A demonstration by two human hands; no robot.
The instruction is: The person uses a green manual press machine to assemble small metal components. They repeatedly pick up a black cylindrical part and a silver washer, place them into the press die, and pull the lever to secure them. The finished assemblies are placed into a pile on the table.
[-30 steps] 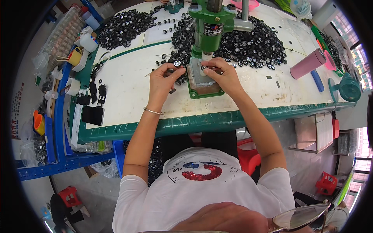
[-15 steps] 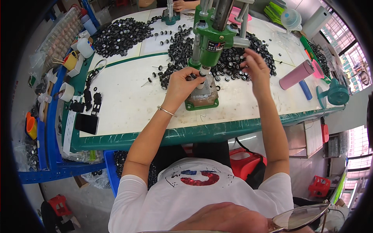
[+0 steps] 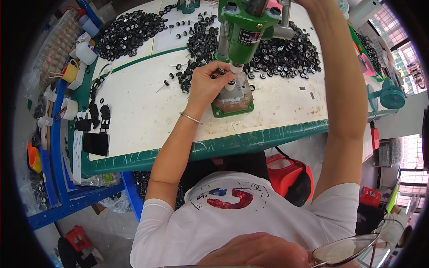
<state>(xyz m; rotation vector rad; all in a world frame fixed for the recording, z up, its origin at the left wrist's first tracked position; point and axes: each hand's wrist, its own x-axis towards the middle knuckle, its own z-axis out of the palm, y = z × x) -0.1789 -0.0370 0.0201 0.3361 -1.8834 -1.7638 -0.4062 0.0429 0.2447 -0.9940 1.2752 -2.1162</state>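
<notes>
My left hand (image 3: pixel 208 85) is closed, thumb and fingers pinching a small black wheel (image 3: pixel 220 71) right beside the press's ram tip. Below it, a pale round holder (image 3: pixel 230 85) stands on the metal base (image 3: pixel 232 100), with a small dark part on top, close to my thumb. The green hand press (image 3: pixel 243 49) rises directly in front of me. My right arm reaches far up along its right side. Only the base of my right hand (image 3: pixel 308 2) shows at the upper edge; its fingers are cut off, so what they touch is hidden.
Heaps of black wheels (image 3: pixel 132 33) lie at the back left and around the press (image 3: pixel 286 56), some with thin metal shafts. A phone-like black slab (image 3: pixel 96 144) rests at the table's left edge. A teal fan (image 3: pixel 389 96) stands at the right, beyond my right arm.
My right hand has swung up and away from beside the press to the upper edge. My left hand stays at the holder. The view has shifted slightly.
</notes>
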